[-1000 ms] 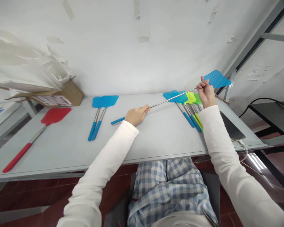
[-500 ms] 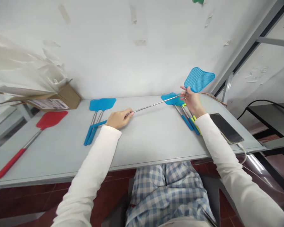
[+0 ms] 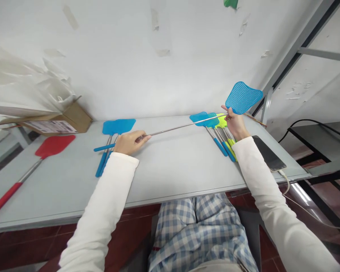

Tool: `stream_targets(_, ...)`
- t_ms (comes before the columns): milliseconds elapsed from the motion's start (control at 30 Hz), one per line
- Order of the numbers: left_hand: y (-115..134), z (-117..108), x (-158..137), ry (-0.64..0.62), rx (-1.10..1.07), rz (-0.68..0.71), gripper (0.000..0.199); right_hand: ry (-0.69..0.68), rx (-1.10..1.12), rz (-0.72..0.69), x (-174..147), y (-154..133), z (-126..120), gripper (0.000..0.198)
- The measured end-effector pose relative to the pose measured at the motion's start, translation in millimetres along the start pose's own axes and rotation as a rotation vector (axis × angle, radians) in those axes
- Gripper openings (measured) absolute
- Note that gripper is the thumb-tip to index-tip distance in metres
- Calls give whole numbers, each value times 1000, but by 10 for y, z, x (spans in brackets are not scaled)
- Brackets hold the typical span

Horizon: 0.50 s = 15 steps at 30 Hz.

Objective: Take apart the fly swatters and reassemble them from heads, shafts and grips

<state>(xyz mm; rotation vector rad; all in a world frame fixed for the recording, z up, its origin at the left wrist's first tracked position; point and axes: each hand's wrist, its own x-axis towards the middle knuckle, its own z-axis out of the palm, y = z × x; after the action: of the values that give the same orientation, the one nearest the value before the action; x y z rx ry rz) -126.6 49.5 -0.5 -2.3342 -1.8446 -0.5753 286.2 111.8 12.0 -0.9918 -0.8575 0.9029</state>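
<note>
A blue fly swatter [image 3: 244,97] with a long, drawn-out metal rod spans between my two hands above the table. My left hand [image 3: 131,142] is closed around the rod near its blue grip, which sticks out to the left. Its mesh head tilts up at the right, where my right hand [image 3: 234,122] pinches the rod just below it. Under the left hand lie blue swatters [image 3: 119,125], their handles partly covered by that hand. By my right hand, several blue swatters [image 3: 203,118] and yellow-green swatters [image 3: 221,120] lie fanned together on the table.
A red swatter [image 3: 55,146] lies at the left of the grey table [image 3: 172,166]. Behind it stands an open cardboard box [image 3: 76,118] against the wall. A phone [image 3: 268,153] with a white cable lies beside my right forearm. A metal frame [image 3: 283,64] rises at the right.
My left hand has shifted left with the grip end, and my right hand has moved slightly right. The rod between them looks longer, and the swatter's head has turned more towards me.
</note>
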Motion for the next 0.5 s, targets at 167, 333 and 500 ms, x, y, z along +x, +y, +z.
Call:
stream_targets(167,-146,-36,-48,53,41,10,41,-88,-109,-35,-29,189,64,28)
stream_targets(333,-243,-82,-94,94,62,-16,42,-119,-64,-12,-29,291,44,33)
stream_targets(500,-282,-118,-114,105,64,-55,38,-51,133,131,-35,262,44,27)
